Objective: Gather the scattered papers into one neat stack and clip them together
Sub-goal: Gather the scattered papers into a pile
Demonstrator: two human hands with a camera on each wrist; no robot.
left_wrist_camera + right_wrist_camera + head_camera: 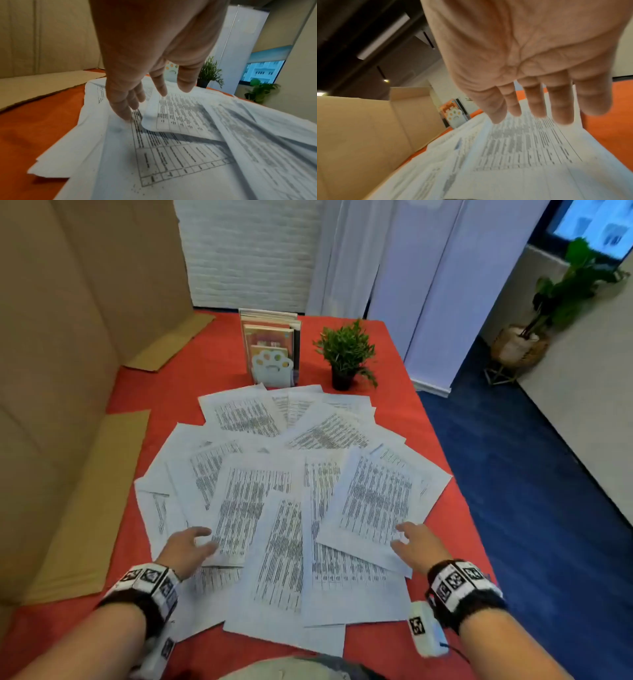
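The papers (274,501) lie fanned out and overlapping on the red tablecloth (424,419), in front of the small potted plant (346,354). At their near edge, the left hand (186,547) hangs with fingers (122,108) loosely straight, the tips touching a sheet beside a curled-up corner. The right hand (416,544) is spread flat, fingers (561,106) straight and apart over another sheet, gripping nothing; contact is unclear.

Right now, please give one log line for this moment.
stage: gathering begins | papers: scattered, overlapping on table | left hand: open, over papers | right hand: open, over papers | clip: not seen
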